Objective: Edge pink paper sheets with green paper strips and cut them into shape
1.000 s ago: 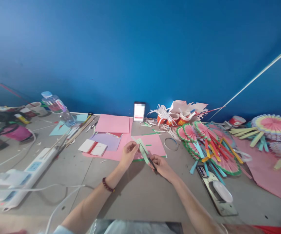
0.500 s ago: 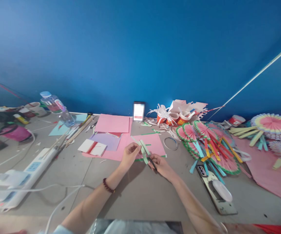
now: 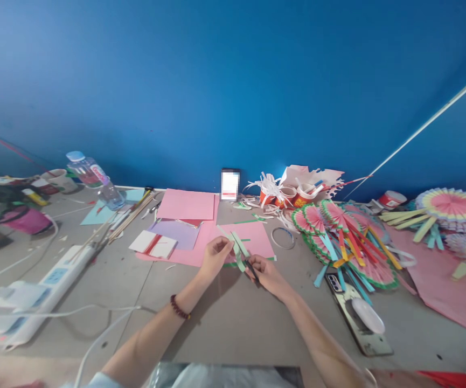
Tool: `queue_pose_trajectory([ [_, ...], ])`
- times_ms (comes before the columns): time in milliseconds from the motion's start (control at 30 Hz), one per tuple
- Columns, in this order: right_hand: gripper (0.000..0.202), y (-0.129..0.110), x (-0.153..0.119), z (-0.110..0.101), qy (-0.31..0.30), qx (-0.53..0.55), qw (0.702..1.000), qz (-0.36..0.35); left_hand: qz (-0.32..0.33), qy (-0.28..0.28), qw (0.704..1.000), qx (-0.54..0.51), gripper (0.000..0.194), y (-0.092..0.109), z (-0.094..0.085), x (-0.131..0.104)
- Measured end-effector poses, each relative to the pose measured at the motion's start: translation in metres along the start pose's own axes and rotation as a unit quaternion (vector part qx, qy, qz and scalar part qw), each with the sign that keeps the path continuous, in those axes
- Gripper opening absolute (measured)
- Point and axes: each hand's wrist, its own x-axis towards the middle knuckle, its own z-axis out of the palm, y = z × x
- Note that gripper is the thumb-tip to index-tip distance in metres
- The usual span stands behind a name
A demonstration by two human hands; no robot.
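My left hand (image 3: 215, 257) pinches light green paper strips (image 3: 238, 254) between thumb and fingertips, over the middle of the table. Close on its right, my right hand (image 3: 265, 273) is closed around black-handled scissors (image 3: 252, 272), their front end hidden at the strips. Under and behind the strips lies a pink sheet (image 3: 263, 242) with green strips along its edges. A larger pink sheet (image 3: 190, 260) spreads to the left, bearing a purple sheet (image 3: 186, 237) and a white card with a red band (image 3: 168, 248).
At right lie pleated paper fans (image 3: 340, 215) with streamers, and a phone (image 3: 374, 345) under a white mouse (image 3: 368, 316). A tape ring (image 3: 283, 247) and red cups (image 3: 303, 199) stand behind. At left are a power strip (image 3: 69, 264), cables and a tilted bottle (image 3: 89, 171).
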Motion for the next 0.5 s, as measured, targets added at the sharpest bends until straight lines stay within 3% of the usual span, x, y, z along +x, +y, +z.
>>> queue_pose_trajectory([
  [500,0.042,0.0029,0.001,0.0002,0.003,0.018,1.0,-0.017,-0.038,-0.014,0.999,-0.022,0.034,-0.0015,0.0001,-0.0003],
])
